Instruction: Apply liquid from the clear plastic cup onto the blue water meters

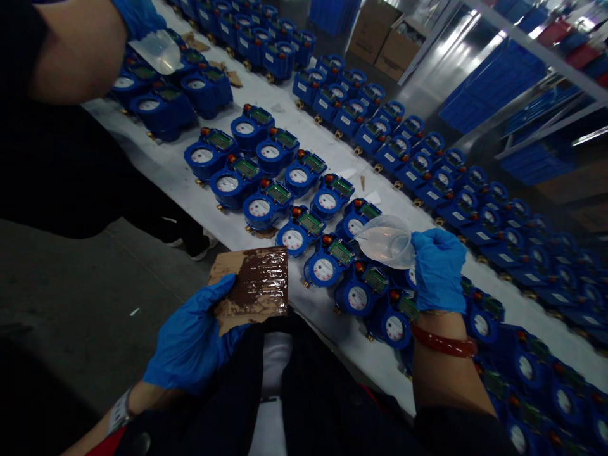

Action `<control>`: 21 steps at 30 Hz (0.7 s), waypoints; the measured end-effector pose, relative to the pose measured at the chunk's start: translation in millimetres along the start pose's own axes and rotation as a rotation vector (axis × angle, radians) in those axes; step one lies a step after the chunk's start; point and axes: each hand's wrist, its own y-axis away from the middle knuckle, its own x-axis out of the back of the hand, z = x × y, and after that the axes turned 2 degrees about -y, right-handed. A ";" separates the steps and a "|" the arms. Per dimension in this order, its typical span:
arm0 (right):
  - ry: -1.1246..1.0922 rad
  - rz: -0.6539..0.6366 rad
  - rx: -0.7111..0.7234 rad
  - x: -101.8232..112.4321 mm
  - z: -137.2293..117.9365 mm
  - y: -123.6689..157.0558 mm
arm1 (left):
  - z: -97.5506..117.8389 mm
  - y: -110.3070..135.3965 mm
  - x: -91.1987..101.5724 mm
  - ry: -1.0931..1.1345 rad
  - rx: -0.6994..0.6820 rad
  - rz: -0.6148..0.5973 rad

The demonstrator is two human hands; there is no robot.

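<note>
My left hand (pixel 192 342), in a blue glove, grips a torn piece of cardboard (pixel 259 285) at the table's near edge. Wet, glossy brown stuff coats much of its upper face. My gloved right hand (pixel 437 269) is closed on a translucent plastic cup (pixel 387 242), which is tilted with its lip to the left. The cup hangs over a blue water meter (pixel 354 221) with a white dial and an exposed green circuit board. Similar meters stand around it, among them one just below the cup (pixel 360 292). What the cup holds I cannot make out clearly.
Rows of blue meters (pixel 396 152) line the far side of the white table (pixel 280 104). At upper left, a co-worker's gloved hand (pixel 140 18) holds another translucent cup (pixel 159 52) over meters. Cardboard boxes (pixel 375 35) and blue crates (pixel 491 82) stand behind.
</note>
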 end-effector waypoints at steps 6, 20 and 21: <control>-0.010 0.002 -0.033 -0.4 -1.7 0.8 | 0.5 -2.1 0.8 0.011 -0.012 0.019; -0.083 -0.052 0.039 4.4 2.4 1.4 | 1.0 3.7 -5.1 -0.049 -0.025 0.001; -0.084 -0.049 0.047 4.2 2.9 0.9 | 1.0 4.5 -6.4 -0.055 -0.033 0.009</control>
